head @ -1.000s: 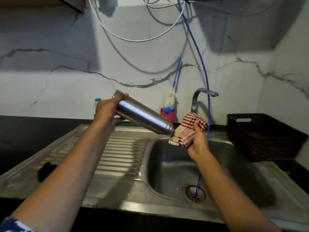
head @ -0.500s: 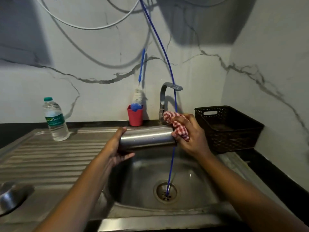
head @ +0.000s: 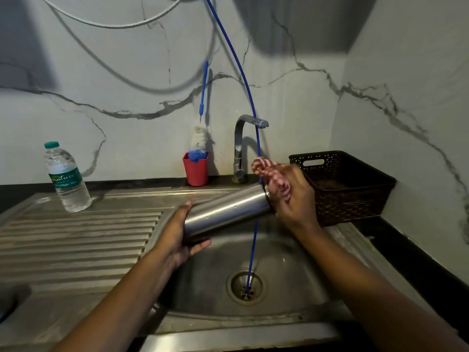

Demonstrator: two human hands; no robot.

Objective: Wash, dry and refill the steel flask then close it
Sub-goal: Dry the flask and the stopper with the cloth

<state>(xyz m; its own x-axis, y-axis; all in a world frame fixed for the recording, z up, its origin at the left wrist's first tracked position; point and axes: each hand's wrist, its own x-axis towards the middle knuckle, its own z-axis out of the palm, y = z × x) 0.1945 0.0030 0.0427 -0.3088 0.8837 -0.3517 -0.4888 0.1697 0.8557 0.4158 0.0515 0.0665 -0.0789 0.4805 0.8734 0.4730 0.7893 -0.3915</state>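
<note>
Over the sink (head: 291,252), the left hand (head: 177,237) gripped the base of the tilted steel flask (head: 225,212) while the right hand (head: 291,196) pressed a bunched checked cloth (head: 269,171) against its mouth.

Red cup (head: 196,174) with brush (head: 199,138), black basket (head: 350,204) — blue tube (head: 251,255) hanging

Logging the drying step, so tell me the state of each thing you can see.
Flask: tilted over the sink, left hand holding its base.
Cloth: bunched in right hand at flask's upper end.
Tap: not running.
Bottle: upright, capped.
Cup: upright, holding a brush.
</note>
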